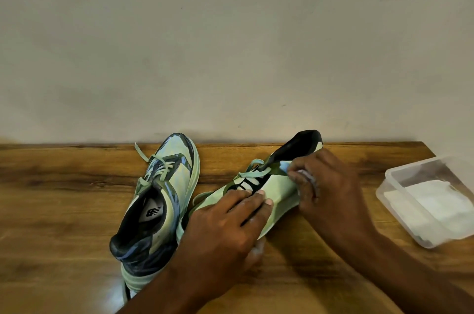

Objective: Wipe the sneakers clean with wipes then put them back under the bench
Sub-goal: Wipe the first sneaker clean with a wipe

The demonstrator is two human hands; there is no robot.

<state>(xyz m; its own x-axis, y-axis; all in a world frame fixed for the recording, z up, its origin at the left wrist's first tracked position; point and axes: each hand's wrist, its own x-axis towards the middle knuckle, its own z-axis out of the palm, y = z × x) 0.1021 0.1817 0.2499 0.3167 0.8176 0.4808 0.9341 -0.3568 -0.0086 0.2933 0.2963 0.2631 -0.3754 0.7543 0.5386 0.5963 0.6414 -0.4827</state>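
Note:
Two pale green and dark blue sneakers lie on a wooden bench top. The left sneaker stands upright, its toe toward the wall. The right sneaker is tipped on its side, black toe pointing up and to the right. My left hand grips the right sneaker around its heel and side. My right hand presses a small white wipe against the sneaker's upper near the laces. Most of the wipe is hidden under my fingers.
A clear plastic box with white wipes inside sits at the right end of the bench, close to its edge. A plain pale wall runs right behind the bench.

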